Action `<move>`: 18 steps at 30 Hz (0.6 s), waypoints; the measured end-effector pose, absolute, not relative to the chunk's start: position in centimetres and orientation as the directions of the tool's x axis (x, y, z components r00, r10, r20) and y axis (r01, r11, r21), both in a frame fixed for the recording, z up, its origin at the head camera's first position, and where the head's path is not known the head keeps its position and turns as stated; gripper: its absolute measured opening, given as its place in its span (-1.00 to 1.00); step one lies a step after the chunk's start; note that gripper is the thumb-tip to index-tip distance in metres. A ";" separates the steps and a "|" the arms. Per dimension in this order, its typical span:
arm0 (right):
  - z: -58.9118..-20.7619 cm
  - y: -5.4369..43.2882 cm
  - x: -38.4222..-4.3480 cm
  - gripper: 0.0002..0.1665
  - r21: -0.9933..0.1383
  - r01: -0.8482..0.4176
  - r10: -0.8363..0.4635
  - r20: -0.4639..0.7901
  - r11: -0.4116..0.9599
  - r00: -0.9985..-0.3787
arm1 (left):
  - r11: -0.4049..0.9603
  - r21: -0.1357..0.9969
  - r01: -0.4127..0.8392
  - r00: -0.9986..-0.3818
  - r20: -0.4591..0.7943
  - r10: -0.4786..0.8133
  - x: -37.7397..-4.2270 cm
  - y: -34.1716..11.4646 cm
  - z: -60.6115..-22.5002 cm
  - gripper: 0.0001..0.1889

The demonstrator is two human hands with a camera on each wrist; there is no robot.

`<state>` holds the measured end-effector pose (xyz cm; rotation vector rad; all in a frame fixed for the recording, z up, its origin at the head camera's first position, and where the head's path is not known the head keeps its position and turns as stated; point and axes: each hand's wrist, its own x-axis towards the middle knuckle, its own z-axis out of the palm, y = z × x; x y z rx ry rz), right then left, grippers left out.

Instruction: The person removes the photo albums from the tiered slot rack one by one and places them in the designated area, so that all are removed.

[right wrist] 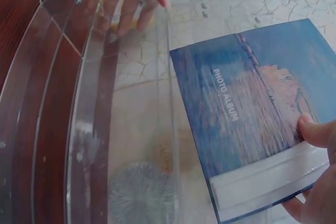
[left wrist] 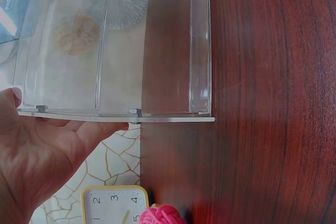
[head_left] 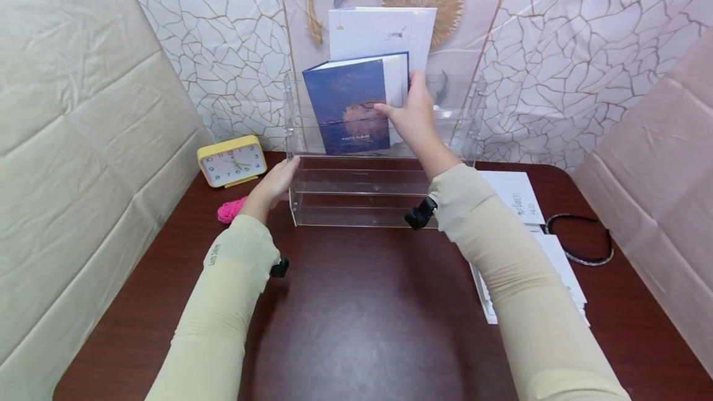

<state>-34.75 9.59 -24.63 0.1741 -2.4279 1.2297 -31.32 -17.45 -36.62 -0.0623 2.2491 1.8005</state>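
Observation:
A blue photo album (head_left: 356, 104) with a white strip on its cover leans tilted at the clear acrylic rack (head_left: 362, 216). My right hand (head_left: 414, 113) grips its right side, thumb on the cover and fingers behind, as the right wrist view also shows. Behind the album (right wrist: 247, 108) stands a larger white book (head_left: 362, 33), its lower part hidden. My left hand (head_left: 275, 181) holds the rack's left side panel. In the left wrist view the thumb of that hand (left wrist: 47, 156) is at the panel's edge, with the fingers along the outer face.
Left of the rack stand a yellow alarm clock (head_left: 233, 161) and a bundle of pink yarn (head_left: 231, 210). To the right lie a white book (head_left: 512, 194), a stack of white books (head_left: 562, 271) partly under my right sleeve, and a dark headband (head_left: 590, 260). Patterned cloth walls enclose the table.

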 end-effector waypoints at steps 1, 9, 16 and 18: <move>-24.4 9.4 -34.7 -0.17 -0.736 -0.299 0.064 0.420 0.608 -0.905 | 0.232 0.953 -0.195 -0.965 -0.228 0.126 -31.3 -17.5 -36.6 -0.37; -23.1 7.9 -35.0 -0.21 -0.702 -0.375 0.018 0.483 0.605 -0.875 | 0.231 0.951 -0.208 -0.963 -0.240 0.121 -31.1 -17.5 -35.9 -0.35; -22.6 7.9 -35.0 -0.25 -0.720 -0.435 0.005 0.520 0.540 -0.854 | 0.225 0.954 -0.197 -0.966 -0.229 0.122 -31.4 -17.5 -36.5 -0.37; -22.5 7.9 -35.0 -0.24 -0.714 -0.453 0.004 0.538 0.534 -0.843 | 0.229 0.952 -0.201 -0.966 -0.232 0.118 -31.4 -17.6 -36.6 -0.37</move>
